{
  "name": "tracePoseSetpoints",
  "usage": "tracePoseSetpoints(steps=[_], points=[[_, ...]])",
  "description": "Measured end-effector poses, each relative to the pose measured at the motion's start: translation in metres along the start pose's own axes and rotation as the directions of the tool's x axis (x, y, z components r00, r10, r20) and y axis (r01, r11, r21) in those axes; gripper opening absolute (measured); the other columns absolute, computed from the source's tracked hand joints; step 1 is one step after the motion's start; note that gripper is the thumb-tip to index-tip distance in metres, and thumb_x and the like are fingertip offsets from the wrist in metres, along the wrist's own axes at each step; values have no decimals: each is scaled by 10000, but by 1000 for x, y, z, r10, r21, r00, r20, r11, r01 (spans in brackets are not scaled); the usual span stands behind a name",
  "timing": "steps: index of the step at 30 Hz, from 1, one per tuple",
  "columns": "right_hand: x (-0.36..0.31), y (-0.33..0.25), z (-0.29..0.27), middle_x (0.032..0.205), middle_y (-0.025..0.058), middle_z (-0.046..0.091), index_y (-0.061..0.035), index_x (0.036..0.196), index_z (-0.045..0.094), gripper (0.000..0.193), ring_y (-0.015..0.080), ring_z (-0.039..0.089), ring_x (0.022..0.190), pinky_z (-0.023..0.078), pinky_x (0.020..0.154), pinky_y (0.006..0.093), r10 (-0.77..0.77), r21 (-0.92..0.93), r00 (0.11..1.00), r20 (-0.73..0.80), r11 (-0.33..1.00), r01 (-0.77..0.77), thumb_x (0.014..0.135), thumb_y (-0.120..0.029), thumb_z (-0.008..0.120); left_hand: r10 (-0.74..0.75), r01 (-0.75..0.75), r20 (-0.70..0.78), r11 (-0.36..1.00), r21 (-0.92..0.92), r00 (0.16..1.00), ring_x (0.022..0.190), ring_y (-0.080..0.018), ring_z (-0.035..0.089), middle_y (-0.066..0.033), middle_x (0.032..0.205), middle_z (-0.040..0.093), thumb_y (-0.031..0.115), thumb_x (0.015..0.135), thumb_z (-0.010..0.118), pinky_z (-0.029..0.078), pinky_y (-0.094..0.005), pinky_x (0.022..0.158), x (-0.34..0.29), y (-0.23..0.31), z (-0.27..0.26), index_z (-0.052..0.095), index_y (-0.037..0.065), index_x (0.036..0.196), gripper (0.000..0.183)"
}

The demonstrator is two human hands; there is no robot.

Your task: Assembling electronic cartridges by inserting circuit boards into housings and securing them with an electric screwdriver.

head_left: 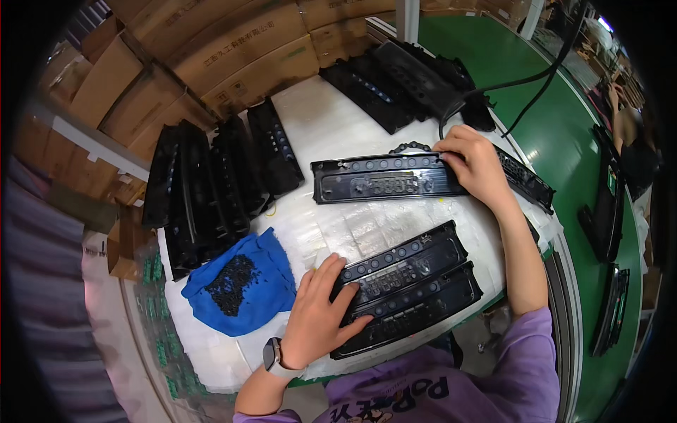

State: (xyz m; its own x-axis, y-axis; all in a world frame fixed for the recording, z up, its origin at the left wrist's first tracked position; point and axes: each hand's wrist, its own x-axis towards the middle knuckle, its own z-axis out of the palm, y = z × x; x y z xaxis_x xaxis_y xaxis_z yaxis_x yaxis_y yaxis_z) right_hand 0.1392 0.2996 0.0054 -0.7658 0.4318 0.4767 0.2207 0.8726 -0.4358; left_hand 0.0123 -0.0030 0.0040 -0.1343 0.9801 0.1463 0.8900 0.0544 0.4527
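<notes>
My right hand (474, 163) is pinched at the upper right part of a long black plastic panel (388, 185), which lies flat with a row of round holes along its far edge. Whatever sits between those fingertips is too small to make out. A curved black strip of round beads (411, 147) rests just behind this panel. My left hand (317, 314), wearing a watch (273, 354), lies with fingers spread on the left ends of two similar panels, a farther one (430, 255) and a nearer one (437, 299), side by side at the table's front.
On the left, a blue cloth (211, 310) holds a heap of small black parts (233, 285). More black panels stand in a row (204, 183) behind it, and others are piled (395, 84) at the back. A black cable (522, 79) hangs over the right side, beside a green surface (550, 183).
</notes>
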Motion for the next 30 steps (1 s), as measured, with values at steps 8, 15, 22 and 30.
tracePoseSetpoints(steps=[8, 15, 22, 30], points=[[-8, -13, 30, 767, 97, 571, -3, 838, 654, 169, 255, 538, 779, 456, 713, 331, -240, 220, 941, 237, 957, 189, 674, 36, 649, -2, 5, -53, 999, 44, 999, 1236, -342, 397, -153, 1260, 469, 337, 678, 740, 285, -543, 963, 0, -1, -6, 583, 42, 1075, 519], [1, -22, 25, 797, 80, 598, -26, 878, 664, 226, 249, 557, 806, 470, 711, 329, -190, 174, 926, 327, 975, 138, 659, -58, 705, -58, 59, -20, 997, 49, 998, 1194, -303, 438, -156, 1260, 469, 332, 712, 709, 310, -469, 966, 1, -11, -4, 499, 5, 1176, 605], [50, -62, 38, 824, 82, 599, -36, 935, 641, 295, 262, 584, 787, 482, 679, 340, -225, 89, 878, 423, 974, 207, 654, -103, 699, -2, 3, -98, 1000, 13, 995, 1146, -296, 466, -158, 1236, 479, 321, 736, 687, 341, -415, 931, -13, -20, 1, 498, -5, 1149, 559], [126, -71, 140, 896, 54, 561, -54, 908, 558, 217, 197, 562, 939, 461, 794, 321, -773, -321, 608, 178, 539, 779, 694, -90, 543, 41, -44, -210, 999, -8, 977, 1112, -286, 461, -147, 1147, 508, 313, 728, 682, 370, -373, 863, -13, -19, 12, 517, -4, 1094, 512]])
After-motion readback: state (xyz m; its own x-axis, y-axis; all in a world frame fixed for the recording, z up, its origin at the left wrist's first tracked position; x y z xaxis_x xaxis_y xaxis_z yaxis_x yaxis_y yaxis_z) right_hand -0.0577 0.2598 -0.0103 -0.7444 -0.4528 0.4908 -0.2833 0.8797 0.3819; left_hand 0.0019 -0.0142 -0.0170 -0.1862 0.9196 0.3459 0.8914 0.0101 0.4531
